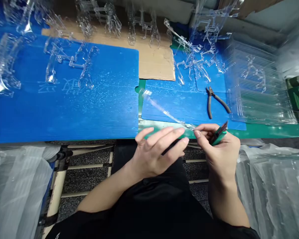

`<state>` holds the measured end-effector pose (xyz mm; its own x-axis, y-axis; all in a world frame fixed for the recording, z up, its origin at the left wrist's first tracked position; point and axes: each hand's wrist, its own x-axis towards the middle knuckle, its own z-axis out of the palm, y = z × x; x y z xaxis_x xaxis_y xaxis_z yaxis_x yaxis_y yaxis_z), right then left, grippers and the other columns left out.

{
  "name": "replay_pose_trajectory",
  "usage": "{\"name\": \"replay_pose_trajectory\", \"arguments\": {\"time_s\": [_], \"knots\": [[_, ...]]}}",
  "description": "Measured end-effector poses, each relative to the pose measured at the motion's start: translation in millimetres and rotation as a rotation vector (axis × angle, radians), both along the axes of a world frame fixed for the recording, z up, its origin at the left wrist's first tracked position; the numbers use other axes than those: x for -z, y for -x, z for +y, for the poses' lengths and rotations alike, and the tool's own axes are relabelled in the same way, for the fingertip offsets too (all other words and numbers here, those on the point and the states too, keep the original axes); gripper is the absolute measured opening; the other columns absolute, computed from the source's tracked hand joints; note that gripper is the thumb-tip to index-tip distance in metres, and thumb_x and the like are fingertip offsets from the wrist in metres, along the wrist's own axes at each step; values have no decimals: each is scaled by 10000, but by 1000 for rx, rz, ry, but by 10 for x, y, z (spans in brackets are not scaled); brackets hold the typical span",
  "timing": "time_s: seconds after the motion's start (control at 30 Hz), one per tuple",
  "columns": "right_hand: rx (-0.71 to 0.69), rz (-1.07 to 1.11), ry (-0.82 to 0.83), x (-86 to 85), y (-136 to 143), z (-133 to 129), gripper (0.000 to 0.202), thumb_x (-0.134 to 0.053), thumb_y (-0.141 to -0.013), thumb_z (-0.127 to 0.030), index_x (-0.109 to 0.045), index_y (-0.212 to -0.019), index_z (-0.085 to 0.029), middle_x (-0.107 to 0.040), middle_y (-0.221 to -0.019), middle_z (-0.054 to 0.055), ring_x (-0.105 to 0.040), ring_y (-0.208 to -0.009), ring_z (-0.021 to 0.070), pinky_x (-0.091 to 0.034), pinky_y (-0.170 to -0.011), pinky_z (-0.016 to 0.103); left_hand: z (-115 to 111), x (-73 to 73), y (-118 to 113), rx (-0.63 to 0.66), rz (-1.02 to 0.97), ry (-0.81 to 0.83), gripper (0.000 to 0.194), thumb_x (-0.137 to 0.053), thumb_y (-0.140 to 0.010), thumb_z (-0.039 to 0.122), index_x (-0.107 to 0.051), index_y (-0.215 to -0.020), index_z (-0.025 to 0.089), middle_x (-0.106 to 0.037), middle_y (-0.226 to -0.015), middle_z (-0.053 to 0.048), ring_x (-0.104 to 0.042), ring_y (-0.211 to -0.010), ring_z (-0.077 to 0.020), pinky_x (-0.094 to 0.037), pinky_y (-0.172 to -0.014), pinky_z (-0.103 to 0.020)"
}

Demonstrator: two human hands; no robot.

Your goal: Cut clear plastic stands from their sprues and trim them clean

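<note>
My right hand [218, 142] pinches the near end of a long, clear plastic strip [164, 111] between thumb and forefinger. Tucked in the same palm is a green utility knife [219, 135], its dark blade pointing up. The strip slants away to the left over the board edge, and its far end is blurred. My left hand [159, 149] is beside the strip's near end, fingers spread, with nothing visible in it. A pair of side cutters [215, 99] with dark handles lies beyond my right hand on the right blue board [164, 96].
Clear moulded plastic parts [69, 59] lie on the left blue board [107, 109], with more on the cardboard [156, 64] behind. A tangle of clear parts [196, 59] sits at back right, beside a transparent tray [261, 96]. Foam-wrapped stacks [271, 179] flank me.
</note>
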<state>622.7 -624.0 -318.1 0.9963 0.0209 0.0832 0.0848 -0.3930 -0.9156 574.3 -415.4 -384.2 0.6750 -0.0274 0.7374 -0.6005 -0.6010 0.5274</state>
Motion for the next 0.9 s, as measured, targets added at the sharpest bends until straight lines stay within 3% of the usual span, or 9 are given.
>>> {"name": "replay_pose_trajectory", "arguments": {"time_s": [0.13,0.23,0.33,0.43,0.5,0.57,0.7,0.77,0.9], "knots": [[60,52,-216,-11,89,-14,120,-871,-955,-369,-821,-952,-261,-589,-674,-15,-468,-558,129,-374,-516,283,34,-43,74,-26,-76,210,116,-801,-994,375,-740,-1033,284,-698,-843,-30,-634,-803,-231,-478,-785,-388],[-10,327,-552,90,140,34,233,-898,-901,-426,-764,-929,-237,-431,-562,-84,-247,-442,71,-206,-422,238,12,-86,118,114,341,571,453,-567,-1105,636,-727,-1262,242,-771,-1155,-121,-713,-1046,-269,-537,-833,-386],[-130,511,-599,259,195,81,326,-908,-866,-493,-735,-917,-222,-384,-542,-111,-164,-426,49,-156,-403,216,-9,-247,62,247,472,1033,750,-446,-1064,825,-630,-1480,230,-679,-1495,-177,-642,-1396,-335,-588,-1059,-446],[-204,542,-527,431,242,84,336,-928,-863,-474,-750,-913,-193,-481,-597,-74,-242,-440,50,-191,-411,215,-40,-446,-29,307,349,1276,401,-555,-1131,601,-714,-1194,238,-765,-1097,-88,-748,-1078,-247,-638,-1002,-430],[-207,526,-484,498,250,57,342,-960,-848,-422,-761,-1007,-193,-617,-777,-19,-357,-505,59,-259,-438,212,-66,-488,-59,324,337,1257,313,-558,-1158,479,-690,-1050,216,-688,-883,-35,-708,-837,-176,-645,-847,-341],[-172,452,-455,501,237,16,396,-923,-905,-435,-738,-1190,-233,-644,-936,-5,-418,-583,70,-313,-484,211,-72,-424,-52,282,284,1140,302,-542,-1167,458,-674,-1059,208,-649,-881,-27,-666,-756,-143,-611,-739,-283],[-227,219,-283,336,177,-50,285,-607,-1141,-499,-679,-1270,-255,-532,-824,-44,-408,-604,95,-344,-548,245,38,-175,12,156,244,763,256,-555,-1172,401,-687,-1299,221,-655,-920,-29,-623,-700,-112,-523,-602,-211],[-306,137,-149,221,137,-50,245,-529,-1184,-450,-665,-1234,-253,-522,-810,-44,-441,-634,107,-375,-591,262,125,-115,32,141,342,569,249,-607,-1155,365,-723,-1300,199,-669,-864,-21,-614,-670,-106,-505,-587,-208],[-456,-24,68,25,54,18,189,-485,-1202,-348,-628,-1256,-237,-619,-919,-11,-573,-761,135,-459,-714,291,254,-174,64,103,327,344,97,-751,-1071,238,-780,-1004,175,-768,-865,-26,-711,-723,-120,-564,-697,-230]]}}
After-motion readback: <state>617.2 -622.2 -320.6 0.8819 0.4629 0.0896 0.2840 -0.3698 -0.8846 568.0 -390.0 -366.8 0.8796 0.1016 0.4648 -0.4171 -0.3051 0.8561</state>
